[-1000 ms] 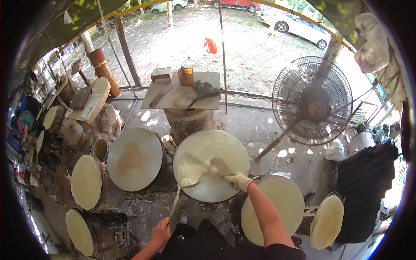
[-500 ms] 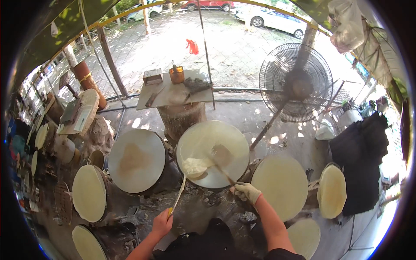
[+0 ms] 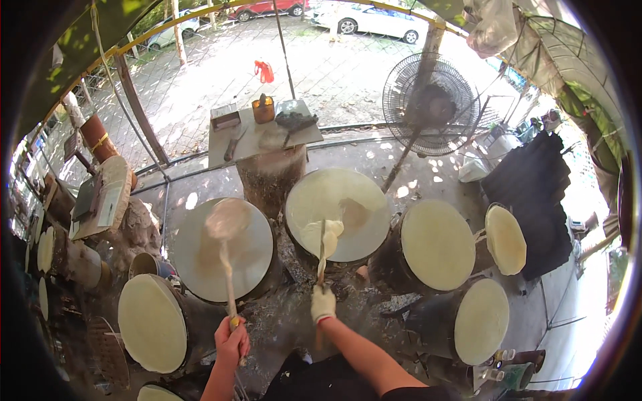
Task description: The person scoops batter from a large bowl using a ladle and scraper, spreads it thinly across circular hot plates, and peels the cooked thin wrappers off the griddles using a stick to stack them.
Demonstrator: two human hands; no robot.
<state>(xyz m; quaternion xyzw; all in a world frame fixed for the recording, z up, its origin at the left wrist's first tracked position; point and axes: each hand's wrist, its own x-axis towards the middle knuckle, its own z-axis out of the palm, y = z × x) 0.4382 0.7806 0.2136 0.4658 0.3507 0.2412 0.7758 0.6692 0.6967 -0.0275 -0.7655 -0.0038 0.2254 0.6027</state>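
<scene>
My bare left hand [image 3: 231,341] is closed round the handle of a long-handled round scoop [image 3: 229,277]. Its round head, smeared by motion, is over the left round griddle [image 3: 257,264], whose grey top has a brown patch. In a pale work glove, my right hand [image 3: 324,304] grips a wooden spatula [image 3: 322,267] pointing away from me. The spatula's far end is at a lump of pale batter [image 3: 332,235] on the near part of the middle griddle [image 3: 358,250]. A thin pale layer covers much of that griddle's far side.
Pale sheets cover griddles to the right [image 3: 438,244] and left [image 3: 152,324]. A small board table [image 3: 254,144] with a knife and an orange container stands beyond. A large fan [image 3: 431,103] stands at the back right, near a black corrugated sheet [image 3: 531,194].
The scoop has moved left from the middle griddle to over the left one, leaving the batter lump behind. My right hand has swung left, bringing the spatula to the lump. The view has shifted.
</scene>
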